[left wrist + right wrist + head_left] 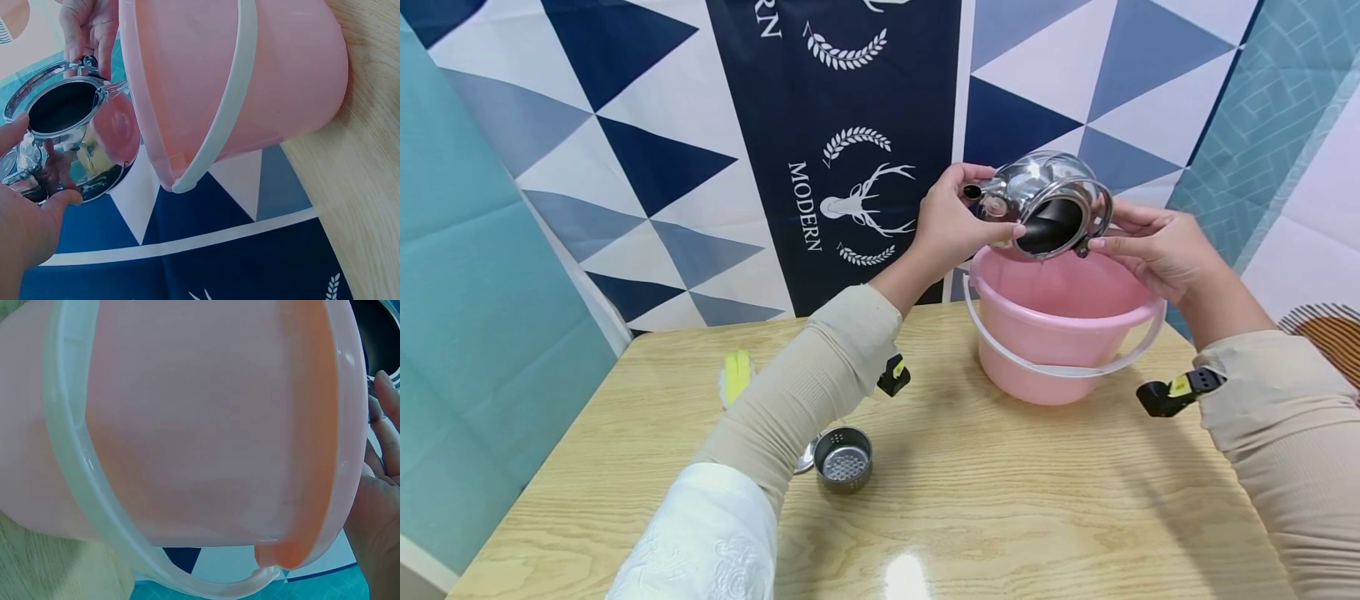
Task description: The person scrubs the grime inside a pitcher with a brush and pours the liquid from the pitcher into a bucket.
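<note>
A shiny steel teapot is tipped on its side over the pink bucket, its dark round mouth facing the front. My left hand grips it at the spout side, thumb at the rim of the mouth. On the other side my right hand pinches it near the handle's hinge. Clear liquid shows at the teapot's lower rim in the left wrist view. In the right wrist view, the bucket's wall fills most of the picture and only part of the teapot's mouth shows.
A perforated steel strainer basket stands on the wooden table. Beside it a shiny metal piece is partly hidden by my left sleeve. Further back lies a yellow and white sponge. The bucket's white handle hangs down in front.
</note>
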